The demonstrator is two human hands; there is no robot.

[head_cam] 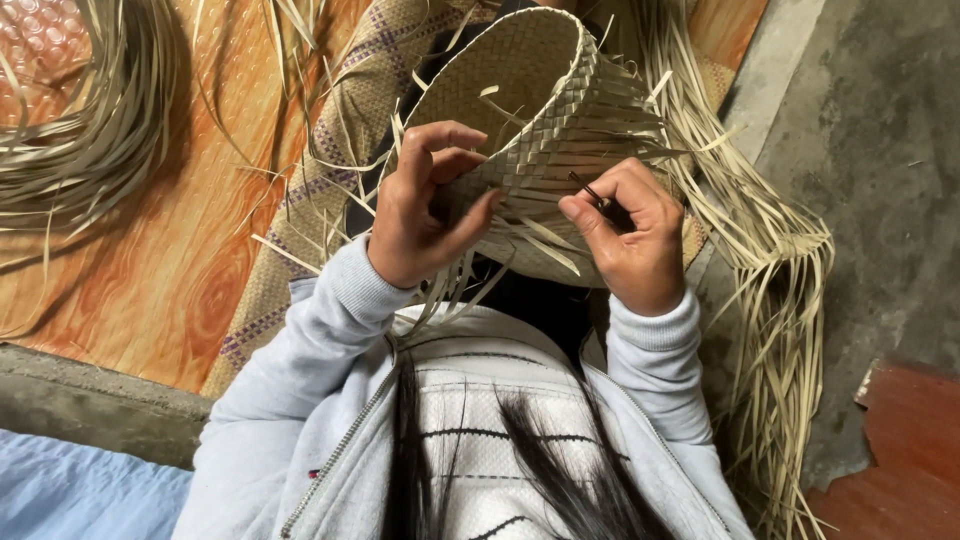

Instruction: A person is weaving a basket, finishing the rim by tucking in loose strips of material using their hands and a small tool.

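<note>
A half-woven straw basket (545, 90) rests on my lap, its open mouth facing away, with loose strips sticking out of its edge. My left hand (420, 205) grips the near rim of the basket, thumb pressed against the weave and fingers curled over it. My right hand (630, 235) pinches a thin dark needle-like tool (590, 190) against the woven strips at the basket's lower right. Long uncut straw strips (780, 300) trail down from the basket on the right.
A bundle of loose straw strips (90, 130) lies at the upper left on an orange wood-pattern floor sheet (170, 270). A woven mat with purple stripes (330, 170) lies under the basket. Grey concrete floor (880, 170) runs along the right, with a reddish slab (910, 440) at the lower right.
</note>
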